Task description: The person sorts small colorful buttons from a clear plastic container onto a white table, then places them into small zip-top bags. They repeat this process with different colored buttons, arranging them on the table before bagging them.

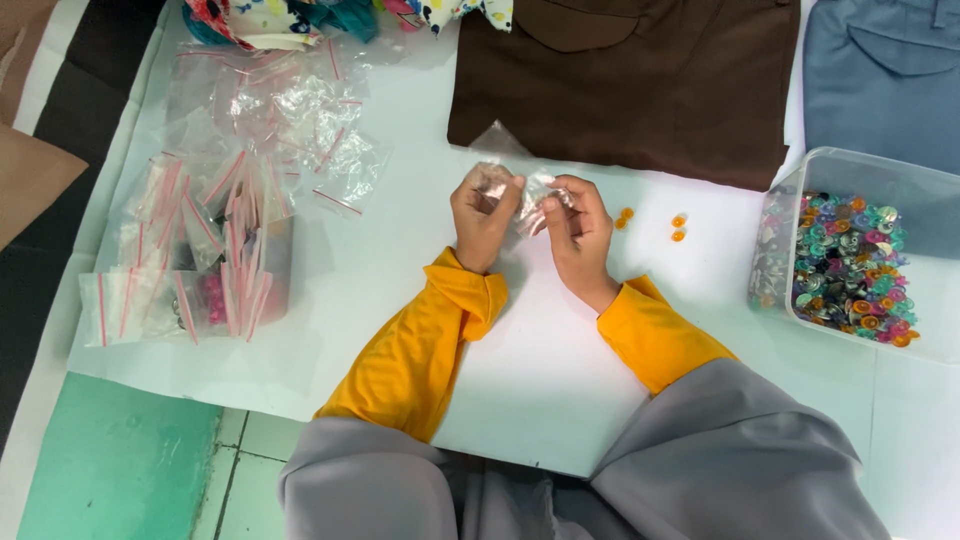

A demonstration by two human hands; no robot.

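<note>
My left hand (482, 222) and my right hand (576, 232) meet over a white sheet (400, 300), both pinching a small clear plastic zip bag (512, 188) between the fingertips. The bag is crumpled and what is inside cannot be made out. Just right of my right hand lie three small orange buttons: one (624, 216) close to the fingers, two more (679, 227) a little further right. Both arms wear yellow sleeves under grey cloth.
A clear box (870, 165) of several mixed coloured buttons stands at the right. A pile of small red-striped zip bags (205, 255) lies at the left. Brown cloth (640, 80) and blue-grey cloth (885, 70) lie at the back, patterned fabric (300, 18) at top left.
</note>
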